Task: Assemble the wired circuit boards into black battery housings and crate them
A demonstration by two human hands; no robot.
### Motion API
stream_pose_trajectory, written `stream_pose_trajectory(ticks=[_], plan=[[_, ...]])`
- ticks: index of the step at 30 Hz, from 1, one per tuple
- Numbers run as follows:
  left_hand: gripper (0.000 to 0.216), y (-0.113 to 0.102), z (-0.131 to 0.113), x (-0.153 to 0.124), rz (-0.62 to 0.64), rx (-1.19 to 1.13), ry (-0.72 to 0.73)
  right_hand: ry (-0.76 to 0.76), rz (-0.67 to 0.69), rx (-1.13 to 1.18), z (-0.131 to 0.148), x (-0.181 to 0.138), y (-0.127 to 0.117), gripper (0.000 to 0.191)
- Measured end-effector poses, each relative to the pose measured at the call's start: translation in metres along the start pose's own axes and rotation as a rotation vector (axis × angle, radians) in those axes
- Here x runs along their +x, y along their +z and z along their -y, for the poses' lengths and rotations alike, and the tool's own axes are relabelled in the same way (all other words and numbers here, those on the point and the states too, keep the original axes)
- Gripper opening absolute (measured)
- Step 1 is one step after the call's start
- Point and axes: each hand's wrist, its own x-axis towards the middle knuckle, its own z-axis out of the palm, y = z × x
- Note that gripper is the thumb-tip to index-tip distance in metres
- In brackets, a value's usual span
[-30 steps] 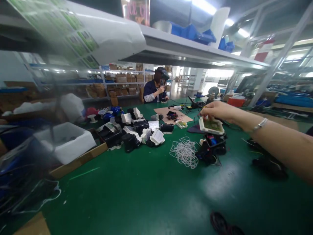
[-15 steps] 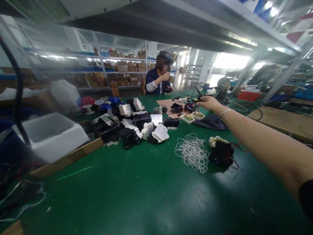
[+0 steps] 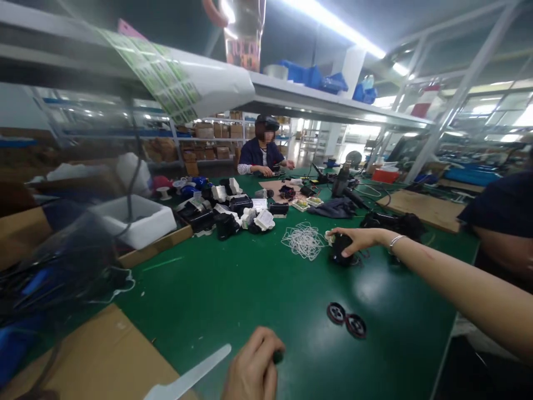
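through the head camera i had the right hand (image 3: 358,239) with thumb and fingers around the black part (image 3: 337,253), just right of the tangled white cord (image 3: 305,241) on the green table (image 3: 250,289). the left hand (image 3: 252,366) was curled, fingers narrow, near the white strip (image 3: 195,373); i could not tell whether it held the small dark thing (image 3: 278,356) at its fingertips.
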Motion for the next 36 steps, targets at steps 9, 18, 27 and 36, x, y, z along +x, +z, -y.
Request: stream_pose_trajectory(ticks=[9, 18, 27, 36], plan=[[0.031, -0.002, -0.014, -0.007, -0.067, 0.024, -0.069, -0.016, 0.04, -0.024, 0.03, -0.078, 0.048, 0.114], [0.028, -0.005, -0.016, -0.01, -0.145, 0.148, -0.066, -0.027, -0.466, 0.155, 0.02, -0.102, 0.068, 0.062], [0.03, -0.004, -0.025, -0.007, -0.038, 0.184, -0.079, -0.154, -0.946, 0.6, 0.033, -0.145, 0.02, 0.049], [0.042, 0.075, -0.067, 0.083, 0.2, 0.253, 0.036, -0.246, -0.954, 0.84, 0.079, -0.187, -0.025, 0.023]])
